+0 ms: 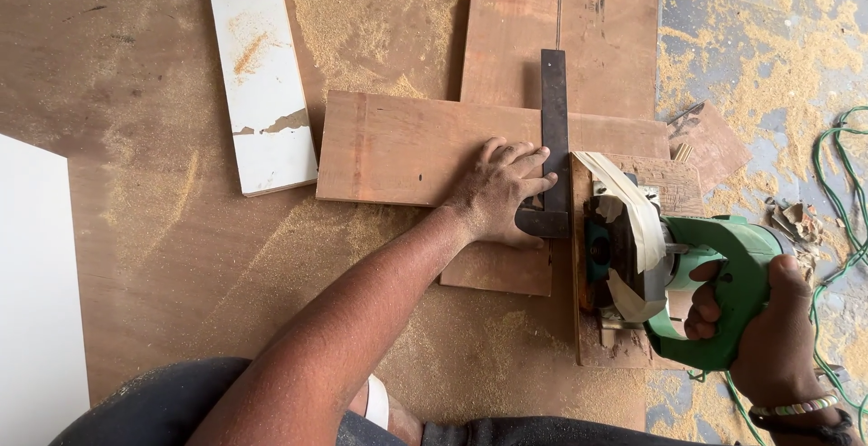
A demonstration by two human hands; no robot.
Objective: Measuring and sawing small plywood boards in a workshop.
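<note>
The left hand (497,191) lies flat, fingers spread, pressing a dark metal square (553,138) onto the brown plank (398,147) at centre. The right hand (768,337) has its grip clamped around the handle of the green circular saw (696,274), just right of the square. A white board (258,75) lies far left on the sawdust-covered surface (136,229). Green cable (836,166) trails at right.

Left hand (503,191) lies flat, palm down, fingers spread, forearm extended. Right hand (768,333) is curled in a closed grip, wrist banded.
</note>
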